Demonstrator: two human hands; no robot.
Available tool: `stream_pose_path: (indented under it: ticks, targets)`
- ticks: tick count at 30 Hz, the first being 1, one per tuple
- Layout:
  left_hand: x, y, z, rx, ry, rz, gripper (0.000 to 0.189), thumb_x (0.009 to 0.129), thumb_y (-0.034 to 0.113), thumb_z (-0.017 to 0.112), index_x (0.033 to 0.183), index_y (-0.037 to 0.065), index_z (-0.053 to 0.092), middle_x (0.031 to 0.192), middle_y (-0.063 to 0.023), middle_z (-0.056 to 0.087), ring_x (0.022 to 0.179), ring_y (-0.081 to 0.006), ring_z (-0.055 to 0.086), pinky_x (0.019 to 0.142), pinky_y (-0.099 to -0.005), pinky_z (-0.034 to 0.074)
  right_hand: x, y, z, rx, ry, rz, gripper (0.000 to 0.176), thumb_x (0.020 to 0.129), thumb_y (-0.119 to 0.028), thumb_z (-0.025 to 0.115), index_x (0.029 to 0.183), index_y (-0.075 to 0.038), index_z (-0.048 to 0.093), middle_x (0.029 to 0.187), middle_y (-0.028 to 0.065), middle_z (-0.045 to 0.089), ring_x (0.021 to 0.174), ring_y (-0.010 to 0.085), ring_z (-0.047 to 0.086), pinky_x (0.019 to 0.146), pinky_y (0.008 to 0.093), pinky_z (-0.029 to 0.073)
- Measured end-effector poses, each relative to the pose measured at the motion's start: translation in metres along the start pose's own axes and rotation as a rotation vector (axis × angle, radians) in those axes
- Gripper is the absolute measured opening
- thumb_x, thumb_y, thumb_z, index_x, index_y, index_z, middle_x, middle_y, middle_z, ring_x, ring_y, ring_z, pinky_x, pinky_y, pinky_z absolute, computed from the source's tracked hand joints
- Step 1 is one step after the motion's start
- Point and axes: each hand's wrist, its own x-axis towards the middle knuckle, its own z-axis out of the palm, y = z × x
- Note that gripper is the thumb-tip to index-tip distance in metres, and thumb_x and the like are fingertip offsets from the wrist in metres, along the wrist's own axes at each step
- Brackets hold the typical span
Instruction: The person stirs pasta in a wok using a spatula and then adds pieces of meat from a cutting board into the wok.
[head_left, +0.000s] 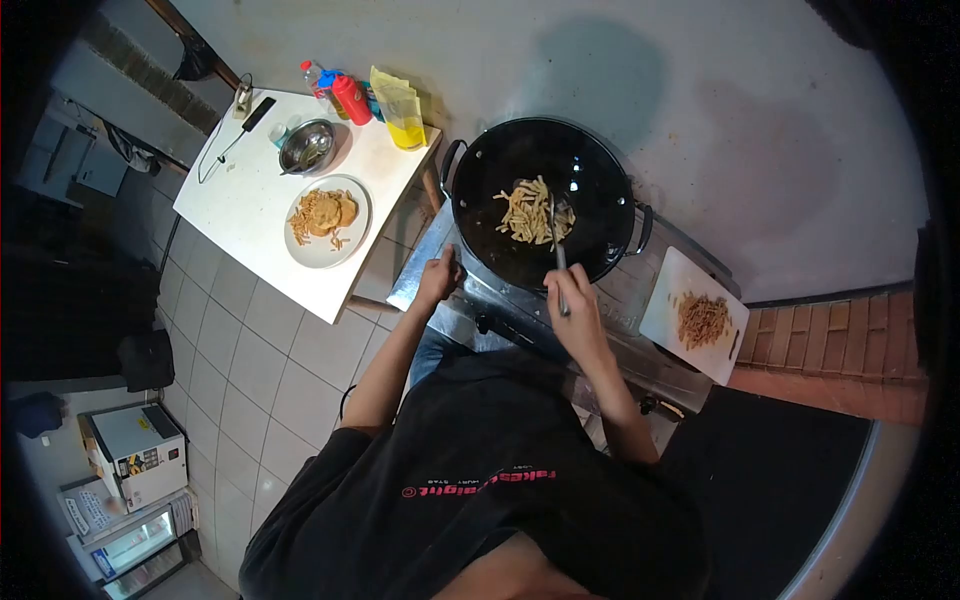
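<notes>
My right hand is closed around the handle of a long metal cooking spoon, whose far end reaches into a large black wok. Pale cut strips that look like fries lie in a heap at the bottom, around the end of the spoon, which they partly hide. To the left, my left hand has its fingers curled in and the thumb up, with nothing showing in it. It is beside the metal stove front, just below the wok's left side.
A white table at left bears a plate of fried food, a metal bowl, a red squeeze bottle and a yellow pouch. Right of the wok, a white cutting board holds browned strips. Wok handles jut out sideways.
</notes>
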Motion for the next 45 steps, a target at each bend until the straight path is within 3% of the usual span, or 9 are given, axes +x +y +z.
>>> stream_pose_path:
  ticks: [10,19,22,29,36,45]
  targets:
    - [0.001,0.000,-0.001,-0.029,-0.029,-0.037,0.070,0.096,0.058,0.038,0.048,0.008,0.048,0.042,-0.0021,0.041,0.032,-0.0132,0.035,0.033,-0.0283,0.023,-0.029,-0.006,-0.016,-0.236,-0.154,-0.059,0.023,0.079,0.006,0.060,0.099,-0.006,0.060,0.090,0.0133,0.043,0.080,0.0330,0.056,0.069,0.0441,0.046]
    - [0.006,-0.007,0.000,-0.065,-0.018,0.002,0.070,0.096,0.059,0.038,0.048,0.008,0.048,0.042,-0.0020,0.041,0.032,-0.0130,0.035,0.033,-0.0285,0.022,-0.017,-0.035,-0.019,0.015,-0.021,-0.013,0.013,0.086,0.005,0.055,0.095,-0.003,0.060,0.084,0.0129,0.044,0.078,0.0304,0.056,0.071,0.0355,0.045]
    - [0.002,-0.004,0.001,-0.023,0.005,0.010,0.070,0.096,0.059,0.038,0.048,0.008,0.047,0.042,-0.0021,0.041,0.032,-0.0133,0.035,0.033,-0.0285,0.023,-0.021,-0.036,-0.012,-0.004,-0.049,-0.046,0.017,0.082,0.005,0.059,0.096,-0.005,0.059,0.087,0.0123,0.046,0.077,0.0308,0.060,0.066,0.0410,0.047]
    - [-0.001,-0.001,0.001,-0.033,-0.011,-0.002,0.070,0.096,0.059,0.038,0.048,0.009,0.047,0.042,-0.0021,0.040,0.032,-0.0139,0.035,0.034,-0.0287,0.023,-0.023,-0.024,0.000,0.007,-0.073,0.027,0.015,0.084,0.003,0.058,0.096,-0.005,0.058,0.087,0.0136,0.049,0.078,0.0342,0.060,0.066,0.0431,0.046]
    - [0.000,-0.001,-0.001,-0.027,-0.017,-0.019,0.070,0.095,0.060,0.037,0.048,0.009,0.047,0.042,-0.0018,0.040,0.032,-0.0136,0.035,0.034,-0.0286,0.023,-0.005,-0.025,-0.002,-0.004,0.088,0.022,0.012,0.086,0.003,0.055,0.096,-0.003,0.058,0.087,0.0156,0.051,0.076,0.0367,0.058,0.066,0.0436,0.045]
    - [-0.001,-0.002,0.001,0.011,0.011,-0.005,0.071,0.094,0.062,0.037,0.049,0.009,0.048,0.042,-0.0028,0.042,0.032,-0.0141,0.036,0.034,-0.0287,0.024,0.018,-0.015,0.025,0.136,0.024,0.014,0.009,0.087,0.000,0.054,0.094,-0.002,0.058,0.085,0.0162,0.053,0.075,0.0367,0.057,0.067,0.0423,0.045]
